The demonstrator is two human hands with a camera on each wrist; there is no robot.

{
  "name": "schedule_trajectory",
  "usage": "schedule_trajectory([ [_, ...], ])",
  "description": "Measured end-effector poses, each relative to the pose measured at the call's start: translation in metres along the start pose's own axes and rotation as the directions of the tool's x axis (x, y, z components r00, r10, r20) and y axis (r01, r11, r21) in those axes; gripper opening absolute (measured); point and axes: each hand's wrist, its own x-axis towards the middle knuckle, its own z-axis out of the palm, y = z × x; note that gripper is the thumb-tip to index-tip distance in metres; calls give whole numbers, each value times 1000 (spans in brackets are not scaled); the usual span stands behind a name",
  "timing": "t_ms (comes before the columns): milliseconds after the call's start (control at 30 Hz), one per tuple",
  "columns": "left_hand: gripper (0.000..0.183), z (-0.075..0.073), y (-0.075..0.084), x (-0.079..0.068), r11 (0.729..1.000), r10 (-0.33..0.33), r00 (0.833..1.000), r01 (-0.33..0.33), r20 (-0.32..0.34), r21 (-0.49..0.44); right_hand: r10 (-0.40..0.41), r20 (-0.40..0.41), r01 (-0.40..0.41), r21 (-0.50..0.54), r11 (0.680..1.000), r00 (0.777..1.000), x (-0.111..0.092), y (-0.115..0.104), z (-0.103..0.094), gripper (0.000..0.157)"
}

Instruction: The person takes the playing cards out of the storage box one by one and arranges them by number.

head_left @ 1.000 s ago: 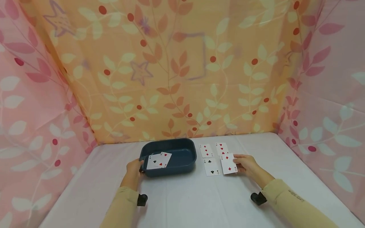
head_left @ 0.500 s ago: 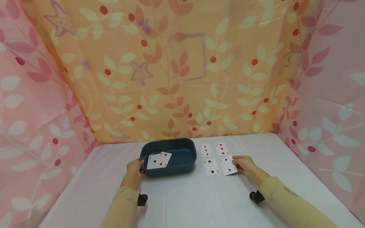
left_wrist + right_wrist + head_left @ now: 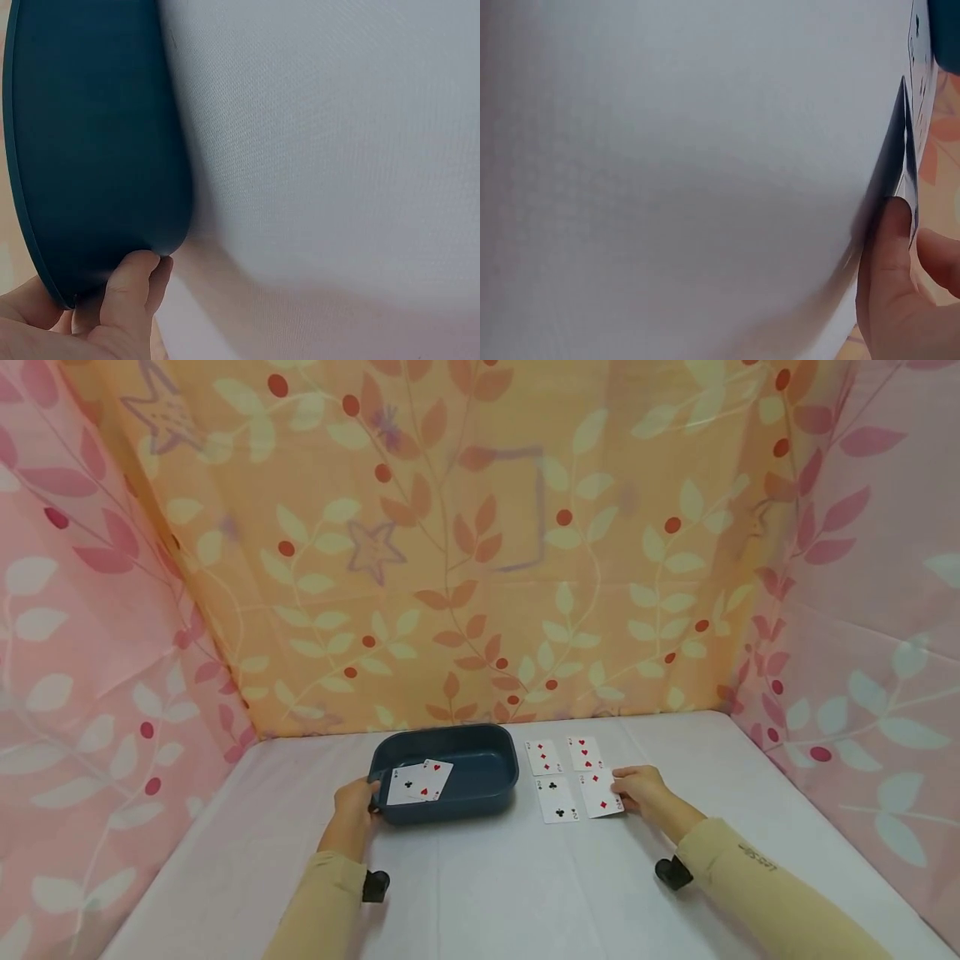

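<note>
My right hand (image 3: 643, 789) pinches the right edge of a two of diamonds (image 3: 596, 797), thumb on its face. In the right wrist view the card (image 3: 891, 161) is tilted, its near edge raised off the cloth. Beside it lie a two of clubs (image 3: 556, 800), a diamond card (image 3: 543, 757) and a heart card (image 3: 582, 752), face up. At the left, my left hand (image 3: 352, 802) grips the near left end of a dark blue dish (image 3: 483, 764); the left wrist view has its fingers curled at the dish wall (image 3: 97, 150).
Inside the dish, a club card (image 3: 401, 787) partly covers a heart card (image 3: 438, 774). A white cloth (image 3: 480, 885) covers the table. An orange leaf-patterned curtain (image 3: 450, 568) stands behind, with pink ones at both sides.
My right hand has lowered the two of diamonds and drawn it slightly nearer, so more of the heart card behind shows. The left hand and the dish stay where they were.
</note>
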Motion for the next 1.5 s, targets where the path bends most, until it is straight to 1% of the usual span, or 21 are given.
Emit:
schedule_trajectory([
  [100, 47, -1, -1, -1, 1000, 1, 1000, -1, -2, -1, -9, -4, 9, -62, 998, 1000, -1, -1, 1, 43],
  [200, 47, -2, -2, -2, 1000, 2, 1000, -2, 1, 2, -38, -5, 37, -143, 989, 999, -2, -2, 1, 40],
  [267, 47, -3, -2, -2, 1000, 3, 1000, -3, 3, 5, -71, -5, 68, -213, 975, 997, -3, -2, 1, 38],
  [433, 48, -3, -5, 1, 1000, 1, 1000, -1, 5, 5, -155, -20, 137, -361, 922, 988, -7, -5, -2, 35],
  [500, 48, -2, -5, 2, 1000, 1, 1000, -1, 3, 4, -169, -27, 147, -377, 915, 985, -8, -7, -4, 36],
  [533, 48, -2, -5, 2, 1000, 1, 1000, -1, 4, 3, -168, -30, 145, -367, 919, 985, -9, -7, -5, 37],
  [600, 48, -2, -5, 3, 1000, 2, 1000, -2, 1, 10, -153, -25, 138, -305, 942, 988, -10, -8, -6, 39],
  [633, 48, -2, -5, 2, 1000, 4, 1000, -4, -3, 14, -143, -17, 134, -255, 957, 990, -11, -9, -6, 41],
  [700, 48, -1, -4, 3, 1000, 7, 1000, -6, -6, 23, -127, 20, 128, -131, 983, 992, -12, -11, -5, 47],
  [767, 48, -1, -3, 3, 1000, 8, 1000, -8, -12, 30, -119, 83, 118, 16, 993, 989, -14, -14, -2, 54],
  [800, 48, 0, -3, 3, 1000, 10, 1000, -10, -15, 30, -121, 116, 111, 91, 990, 986, -15, -15, 0, 57],
  [867, 48, 0, -2, 2, 999, 14, 1000, -14, -15, 30, -132, 176, 92, 219, 971, 975, -18, -18, 7, 59],
  [967, 48, 1, -1, -2, 1000, 14, 1000, -14, -10, 23, -151, 238, 62, 348, 936, 959, -23, -24, 19, 58],
  [1033, 48, 1, -1, -3, 1000, 14, 1000, -13, -3, 22, -155, 258, 43, 395, 918, 954, -26, -29, 29, 56],
  [1133, 48, 0, -1, -4, 1000, 14, 1000, -14, -1, 20, -133, 267, 1, 442, 897, 955, -29, -36, 44, 54],
  [1200, 48, 1, -1, -3, 1000, 17, 1000, -17, -4, 19, -121, 275, -22, 466, 884, 954, -29, -41, 55, 55],
  [1300, 48, 1, 0, -3, 1000, 18, 1000, -18, -7, 21, -116, 276, -35, 487, 872, 954, -30, -46, 73, 54],
  [1433, 48, 1, 0, -3, 999, 26, 1000, -26, -2, 24, -142, 305, -35, 508, 860, 942, -31, -50, 99, 52],
  [1500, 47, 1, -1, -3, 999, 32, 999, -32, -1, 20, -167, 337, -34, 518, 855, 926, -32, -51, 110, 53],
])
